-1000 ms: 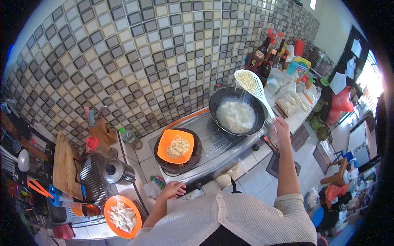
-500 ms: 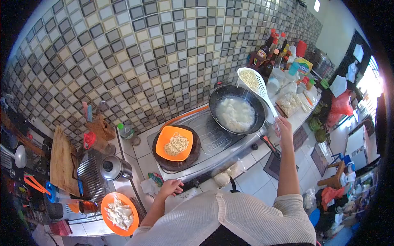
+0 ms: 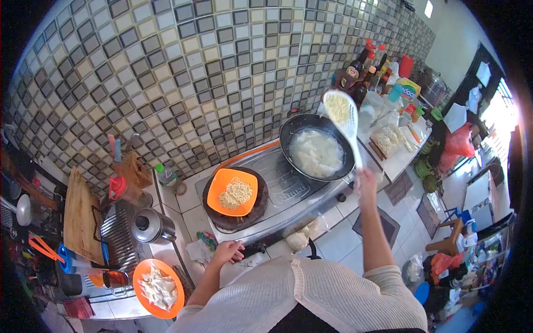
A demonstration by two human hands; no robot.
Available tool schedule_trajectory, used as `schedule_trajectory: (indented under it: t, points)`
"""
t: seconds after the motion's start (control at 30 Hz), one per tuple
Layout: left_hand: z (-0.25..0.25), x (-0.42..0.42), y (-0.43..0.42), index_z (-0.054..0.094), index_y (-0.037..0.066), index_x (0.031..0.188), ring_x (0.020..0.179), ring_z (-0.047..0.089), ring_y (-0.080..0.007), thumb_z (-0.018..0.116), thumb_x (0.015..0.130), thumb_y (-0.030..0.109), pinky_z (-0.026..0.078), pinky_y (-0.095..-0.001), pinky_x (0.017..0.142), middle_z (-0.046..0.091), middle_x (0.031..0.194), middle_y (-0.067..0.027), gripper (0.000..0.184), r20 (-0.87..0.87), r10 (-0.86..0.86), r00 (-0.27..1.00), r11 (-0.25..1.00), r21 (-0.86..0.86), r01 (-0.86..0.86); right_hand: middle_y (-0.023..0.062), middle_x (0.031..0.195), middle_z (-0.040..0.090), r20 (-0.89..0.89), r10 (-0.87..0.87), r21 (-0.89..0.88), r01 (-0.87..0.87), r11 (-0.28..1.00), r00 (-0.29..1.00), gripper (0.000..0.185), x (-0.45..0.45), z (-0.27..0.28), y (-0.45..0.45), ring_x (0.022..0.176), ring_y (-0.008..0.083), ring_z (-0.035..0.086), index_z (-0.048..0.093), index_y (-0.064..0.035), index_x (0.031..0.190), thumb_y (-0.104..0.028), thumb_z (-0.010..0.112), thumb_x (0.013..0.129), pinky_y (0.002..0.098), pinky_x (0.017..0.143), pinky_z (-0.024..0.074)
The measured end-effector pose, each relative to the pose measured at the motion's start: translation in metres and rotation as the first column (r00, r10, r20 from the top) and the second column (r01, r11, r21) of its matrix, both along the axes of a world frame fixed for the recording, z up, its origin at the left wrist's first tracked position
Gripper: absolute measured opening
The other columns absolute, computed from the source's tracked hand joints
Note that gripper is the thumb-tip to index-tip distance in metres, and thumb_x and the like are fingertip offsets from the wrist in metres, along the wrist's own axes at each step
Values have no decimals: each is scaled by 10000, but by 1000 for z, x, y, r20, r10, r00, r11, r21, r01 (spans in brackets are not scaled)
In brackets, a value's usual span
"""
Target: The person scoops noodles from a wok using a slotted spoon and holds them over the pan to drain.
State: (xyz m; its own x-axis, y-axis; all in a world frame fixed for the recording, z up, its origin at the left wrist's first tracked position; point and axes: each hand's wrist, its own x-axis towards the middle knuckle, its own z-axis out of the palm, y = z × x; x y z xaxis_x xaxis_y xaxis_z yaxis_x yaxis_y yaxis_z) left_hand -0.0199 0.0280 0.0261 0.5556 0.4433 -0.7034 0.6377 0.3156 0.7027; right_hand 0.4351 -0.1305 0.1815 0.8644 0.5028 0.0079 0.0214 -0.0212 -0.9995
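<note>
My right hand [image 3: 366, 182] is closed around the handle of a white slotted spoon [image 3: 353, 132]. Pale noodles [image 3: 337, 107] lie in its bowl, held above the far right rim of a black frying pan [image 3: 287, 151]. Cloudy, whitish liquid [image 3: 316, 152] with pale lumps fills the pan; my right hand and forearm cover its handle. My left hand [image 3: 229, 252] rests by the stove's front edge, holding nothing, its fingers loosely bent and slightly apart. Ahead of it, a square orange plate [image 3: 215, 190] with noodles [image 3: 235, 193] stands on a dark round base [image 3: 262, 201].
An orange plate [image 3: 179, 297] with white pieces sits at the lower left, near a lidded metal pot [image 3: 152, 226]. Sauce bottles [image 3: 363, 69] and a bag of noodles [image 3: 387, 140] crowd the counter right of the pan. A tiled wall [image 3: 222, 83] rises behind the stove [image 3: 286, 191].
My right hand has moved left and slightly nearer the pan, and the slotted spoon now stands more upright. My left hand's fingers are bent a little more.
</note>
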Motion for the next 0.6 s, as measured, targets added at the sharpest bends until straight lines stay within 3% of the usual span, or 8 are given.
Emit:
schedule_trajectory:
  t: [0.1,0.17,0.27,0.3,0.43,0.6]
  points:
    - [-3,0,-1,620,54,989,653,662,-129,428,921,480,492,-247,495,684,792,-82,472,9,14,1000,1000,4,-14,-65,589,452,2,-26,-38,26,999,1000,159,-16,-52,0,496,30,419,618,-50,925,-201,589,884,193,416,299]
    - [-2,-2,-1,620,52,989,655,662,-129,427,923,476,491,-248,495,684,791,-81,470,5,26,1000,1000,10,-26,-60,589,454,31,-49,-218,54,975,998,179,-12,-75,-1,505,34,420,634,-27,915,-199,599,880,191,439,311]
    - [0,0,-1,620,51,984,653,661,-127,424,925,470,487,-246,495,685,790,-78,466,7,39,999,999,-14,-39,-78,566,414,134,-111,-151,131,980,985,205,-16,-58,3,466,21,385,642,-56,821,-225,562,904,183,414,269]
    - [-2,0,-1,619,53,984,655,661,-126,425,925,467,486,-245,497,684,789,-77,461,-3,33,999,999,-9,-33,-82,578,396,228,-89,-118,118,986,970,207,-17,-45,3,477,15,362,638,-41,883,-227,551,913,182,424,266]
    - [-1,1,-1,616,57,988,659,661,-130,423,926,462,488,-248,506,684,789,-74,453,-26,19,999,1000,-10,-19,-81,612,434,183,-91,50,83,995,979,207,-27,3,11,499,11,381,624,-36,1004,-207,545,917,187,426,287]
    - [5,2,0,611,58,991,676,663,-137,413,928,463,491,-262,527,685,811,-78,456,-29,5,1000,1000,1,-5,-70,590,434,179,-121,18,119,993,976,194,-29,-41,10,463,18,385,626,-42,961,-218,570,902,195,399,286]
